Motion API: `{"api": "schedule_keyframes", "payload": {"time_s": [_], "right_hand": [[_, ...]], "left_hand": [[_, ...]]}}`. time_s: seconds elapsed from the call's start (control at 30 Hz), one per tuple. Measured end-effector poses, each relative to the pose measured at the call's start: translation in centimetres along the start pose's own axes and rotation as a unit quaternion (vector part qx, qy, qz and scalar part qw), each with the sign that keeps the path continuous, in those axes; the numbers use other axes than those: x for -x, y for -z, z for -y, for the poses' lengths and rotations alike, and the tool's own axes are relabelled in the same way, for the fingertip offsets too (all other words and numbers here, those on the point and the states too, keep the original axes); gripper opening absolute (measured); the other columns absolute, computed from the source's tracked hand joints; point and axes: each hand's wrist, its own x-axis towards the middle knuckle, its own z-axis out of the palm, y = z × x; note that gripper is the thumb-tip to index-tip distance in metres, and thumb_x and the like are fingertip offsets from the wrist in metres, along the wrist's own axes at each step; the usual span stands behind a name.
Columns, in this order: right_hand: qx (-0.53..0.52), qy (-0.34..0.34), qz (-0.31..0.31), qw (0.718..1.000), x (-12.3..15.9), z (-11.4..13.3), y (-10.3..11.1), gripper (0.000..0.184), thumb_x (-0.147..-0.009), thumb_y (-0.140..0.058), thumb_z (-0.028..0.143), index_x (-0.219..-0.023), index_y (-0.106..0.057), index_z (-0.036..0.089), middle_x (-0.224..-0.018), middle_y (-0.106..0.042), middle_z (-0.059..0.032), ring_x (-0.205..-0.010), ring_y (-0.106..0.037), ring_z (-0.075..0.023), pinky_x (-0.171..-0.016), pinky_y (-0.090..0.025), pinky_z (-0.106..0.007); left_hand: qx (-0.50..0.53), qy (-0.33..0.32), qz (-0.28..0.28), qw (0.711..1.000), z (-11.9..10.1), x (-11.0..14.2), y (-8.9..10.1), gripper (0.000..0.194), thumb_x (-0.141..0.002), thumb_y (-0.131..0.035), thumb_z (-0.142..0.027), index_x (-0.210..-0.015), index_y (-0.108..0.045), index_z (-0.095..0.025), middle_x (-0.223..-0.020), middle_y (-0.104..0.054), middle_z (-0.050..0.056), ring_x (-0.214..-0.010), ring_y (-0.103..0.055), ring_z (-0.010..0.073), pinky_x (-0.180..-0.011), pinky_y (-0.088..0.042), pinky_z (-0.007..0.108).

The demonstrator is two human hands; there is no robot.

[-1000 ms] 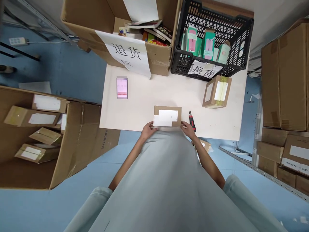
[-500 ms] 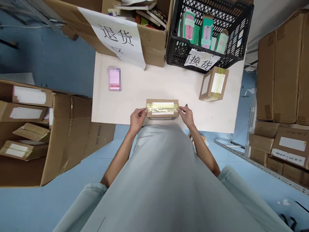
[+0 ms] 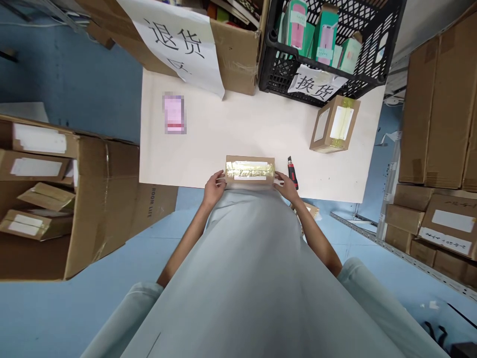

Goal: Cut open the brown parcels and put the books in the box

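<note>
Head view, parcel: a small taped cardboard parcel point(image 3: 250, 171) lies flat at the near edge of the white table point(image 3: 231, 129), yellowish tape across its top face.
Left hand point(image 3: 213, 188): closed on the parcel's left end, fingers curled against the cardboard.
Right hand point(image 3: 285, 185): pressed to the parcel's right end; the thumb and fingers appear wrapped on the corner, though the person's body hides part of the grip.
Handling: the parcel is best kept square between both palms and pressed flat on the table, so the taped seam stays up and the box does not slide off the near edge.
Knife: a red and black utility knife point(image 3: 292, 172) rests just beside the right hand, apart from the parcel.
Second parcel: a taped carton point(image 3: 334, 124) stands near the crate.
Black crate point(image 3: 380, 54): plastic lattice with a paper sign, holding green and pink retail boxes point(image 3: 325, 30) upright.
Large carton point(image 3: 236, 52): open at the table's far side, paper sign hung over its front, books or booklets inside.
Floor carton point(image 3: 93, 199): open on the left, holding several labelled brown parcels point(image 3: 35, 167).
</note>
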Motion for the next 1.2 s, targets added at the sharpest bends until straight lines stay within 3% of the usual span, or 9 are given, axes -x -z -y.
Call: {"api": "schedule_keyframes", "payload": {"time_s": [0.13, 0.27, 0.37, 0.5, 0.63, 0.8, 0.97, 1.2], "right_hand": [[0.017, 0.005, 0.01, 1.0, -0.3, 0.5, -0.9, 0.064, -0.086, -0.087, 0.045, -0.147, -0.077, 0.025, -0.143, -0.078, -0.0144, -0.134, -0.072, -0.0355, -0.114, -0.063, -0.055], [0.002, 0.028, 0.0, 1.0, -1.2, 1.7, -0.5, 0.056, -0.088, -0.085, 0.059, -0.131, -0.084, 0.023, -0.144, -0.078, -0.0149, -0.134, -0.072, -0.0349, -0.117, -0.061, -0.052], [-0.022, 0.042, -0.02, 0.999, -2.0, 2.8, 0.4, 0.055, -0.096, -0.076, 0.071, -0.121, -0.087, 0.023, -0.141, -0.08, -0.0137, -0.134, -0.073, -0.0339, -0.118, -0.059, -0.051], [0.008, 0.031, -0.026, 0.999, -3.2, 4.2, 0.8, 0.062, -0.101, -0.066, 0.08, -0.108, -0.088, 0.023, -0.131, -0.085, -0.0146, -0.133, -0.075, -0.0352, -0.118, -0.059, -0.053], [0.003, -0.002, -0.003, 1.0, -3.2, 4.6, 0.3, 0.063, -0.104, -0.066, 0.078, -0.123, -0.086, 0.022, -0.142, -0.083, -0.017, -0.136, -0.076, -0.0347, -0.123, -0.058, -0.053], [-0.037, -0.024, -0.012, 0.999, -1.4, 3.5, 0.0, 0.065, -0.098, -0.076, 0.076, -0.132, -0.083, 0.021, -0.143, -0.082, -0.0184, -0.137, -0.076, -0.0355, -0.123, -0.059, -0.054], [-0.045, -0.019, 0.031, 0.998, -0.3, 2.5, -0.4, 0.071, -0.088, -0.089, 0.068, -0.142, -0.078, 0.023, -0.152, -0.076, -0.0169, -0.141, -0.073, -0.0363, -0.115, -0.064, -0.055], [-0.064, 0.052, -0.047, 0.995, -1.2, 3.4, -0.4, 0.066, -0.092, -0.082, 0.071, -0.136, -0.082, 0.023, -0.134, -0.079, -0.0154, -0.128, -0.077, -0.033, -0.112, -0.067, -0.053]], "left_hand": [[-0.019, -0.008, 0.02, 1.0, -0.8, -0.5, -0.7, 0.06, -0.074, -0.074, -0.018, -0.134, -0.08, -0.02, -0.145, -0.076, 0.015, -0.129, -0.076, 0.0336, -0.113, -0.066, 0.05], [-0.004, -0.05, 0.035, 0.998, -2.1, -0.6, -0.2, 0.047, -0.076, -0.078, -0.025, -0.122, -0.086, -0.023, -0.15, -0.074, 0.011, -0.144, -0.069, 0.0353, -0.119, -0.063, 0.047], [0.016, -0.062, 0.033, 0.997, -3.1, -0.9, 0.6, 0.035, -0.085, -0.08, -0.039, -0.115, -0.089, -0.022, -0.142, -0.08, 0.011, -0.14, -0.072, 0.0341, -0.119, -0.063, 0.046], [0.0, -0.039, 0.019, 0.999, -3.7, -2.1, 0.7, 0.041, -0.092, -0.08, -0.052, -0.113, -0.09, -0.018, -0.132, -0.086, 0.013, -0.129, -0.077, 0.0344, -0.121, -0.059, 0.047], [-0.004, 0.005, 0.022, 1.0, -3.3, -2.7, -0.3, 0.047, -0.093, -0.078, -0.049, -0.123, -0.086, -0.014, -0.138, -0.084, 0.017, -0.122, -0.08, 0.0344, -0.117, -0.06, 0.048], [0.024, 0.003, 0.022, 0.999, -2.1, -1.1, -1.2, 0.056, -0.098, -0.071, -0.055, -0.134, -0.08, -0.013, -0.146, -0.08, 0.019, -0.126, -0.078, 0.0337, -0.114, -0.061, 0.047], [0.022, 0.01, 0.042, 0.999, -1.4, 0.1, -1.1, 0.059, -0.09, -0.083, -0.05, -0.137, -0.078, -0.016, -0.153, -0.076, 0.02, -0.13, -0.077, 0.0353, -0.112, -0.063, 0.049], [0.034, -0.051, 0.01, 0.998, -2.2, -0.4, -0.4, 0.057, -0.079, -0.091, -0.04, -0.13, -0.081, -0.018, -0.138, -0.08, 0.016, -0.13, -0.077, 0.0354, -0.112, -0.066, 0.05]]}}
